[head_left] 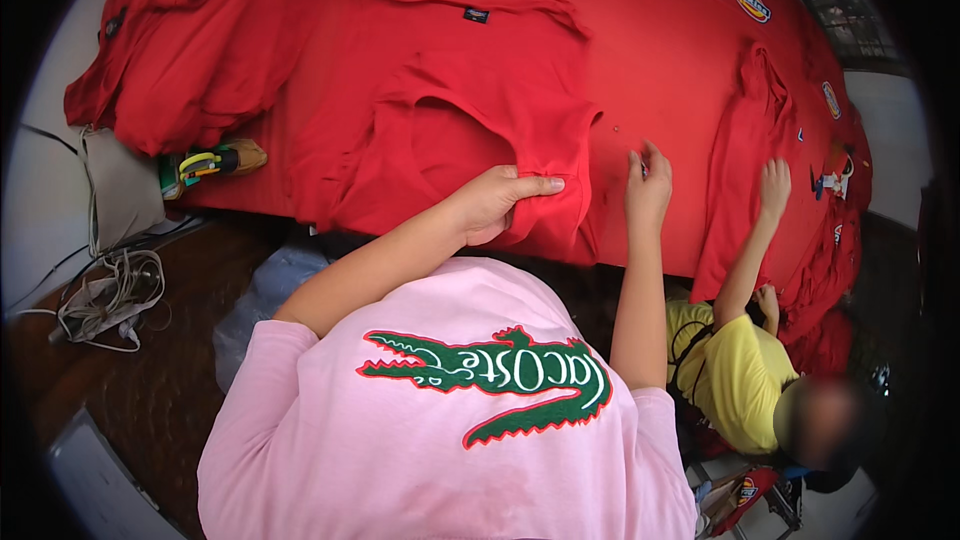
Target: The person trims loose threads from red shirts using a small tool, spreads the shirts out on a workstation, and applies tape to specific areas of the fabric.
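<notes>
A red shirt [545, 145] lies spread in front of me, an opening in its cloth showing and a small dark label at its far side. My left hand [492, 202] grips the near edge of this shirt, thumb on top and fingers folded underneath. Just right of the shirt, my right hand [648, 188] is raised over the red surface [655, 70], apart from the cloth. Its fingers are curled around something small and partly dark that I cannot make out.
More red garments [200, 50] are heaped at the far left. Below them sits a yellow-and-black tool [208, 162]. Tangled cables [110, 300] hang lower left. On the right, a co-worker in a yellow shirt [735, 370] reaches onto another red garment [740, 160].
</notes>
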`<state>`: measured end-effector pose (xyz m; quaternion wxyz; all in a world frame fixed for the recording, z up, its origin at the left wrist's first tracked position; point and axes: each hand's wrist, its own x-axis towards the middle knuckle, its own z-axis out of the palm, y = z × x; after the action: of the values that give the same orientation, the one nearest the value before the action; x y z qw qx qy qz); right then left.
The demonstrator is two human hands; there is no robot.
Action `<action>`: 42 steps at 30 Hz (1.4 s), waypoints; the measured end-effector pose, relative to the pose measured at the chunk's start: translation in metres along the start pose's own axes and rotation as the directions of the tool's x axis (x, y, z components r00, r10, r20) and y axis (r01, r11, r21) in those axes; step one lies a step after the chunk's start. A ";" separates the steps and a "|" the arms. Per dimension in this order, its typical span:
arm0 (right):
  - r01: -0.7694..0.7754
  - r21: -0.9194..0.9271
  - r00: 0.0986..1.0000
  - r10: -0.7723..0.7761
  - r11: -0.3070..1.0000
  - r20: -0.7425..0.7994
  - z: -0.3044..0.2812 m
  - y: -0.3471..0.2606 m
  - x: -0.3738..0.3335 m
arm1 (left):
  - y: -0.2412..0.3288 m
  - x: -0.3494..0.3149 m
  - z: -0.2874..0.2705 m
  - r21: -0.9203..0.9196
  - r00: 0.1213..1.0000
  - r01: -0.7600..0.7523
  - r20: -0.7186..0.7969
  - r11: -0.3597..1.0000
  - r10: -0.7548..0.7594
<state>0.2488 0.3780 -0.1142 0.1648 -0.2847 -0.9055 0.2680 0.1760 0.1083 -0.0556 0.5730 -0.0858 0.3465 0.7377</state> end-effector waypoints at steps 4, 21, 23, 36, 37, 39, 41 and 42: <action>0.093 -0.536 0.995 -0.088 0.839 0.035 -0.004 0.084 -0.016 | 0.001 0.001 0.003 -0.051 1.000 -0.024 0.018 0.998 0.025; 0.176 0.325 0.984 -0.178 0.929 -0.026 -0.057 -0.119 -0.070 | -0.009 0.020 0.021 0.090 0.935 -0.336 -0.086 0.938 0.343; 0.182 0.332 0.983 -0.183 0.926 -0.027 -0.058 -0.120 -0.067 | -0.008 0.016 0.026 0.126 0.920 -0.363 -0.112 0.923 0.377; 0.043 0.583 0.962 -0.192 0.811 0.196 -0.051 -0.126 -0.058 | -0.009 0.003 0.024 0.114 0.958 -0.280 -0.036 0.953 0.286; 0.030 0.604 0.960 -0.192 0.796 0.205 -0.051 -0.125 -0.058 | -0.008 0.002 0.024 0.133 0.946 -0.315 -0.036 0.940 0.322; 0.006 0.644 0.956 -0.194 0.765 0.222 -0.050 -0.121 -0.057 | -0.008 0.002 0.021 0.171 0.933 -0.347 -0.036 0.922 0.358; -0.013 0.663 0.959 -0.180 0.748 0.221 -0.049 -0.120 -0.058 | -0.010 0.004 0.014 0.212 0.933 -0.344 -0.036 0.915 0.359; -0.022 0.671 0.960 -0.171 0.741 0.221 -0.048 -0.119 -0.058 | -0.009 0.003 0.016 0.213 0.927 -0.358 -0.034 0.909 0.373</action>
<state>0.2656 0.2789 -0.0149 0.1424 -0.1314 -0.7739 0.6029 0.1880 0.1210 -0.0492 0.4173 0.0123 0.4507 0.7890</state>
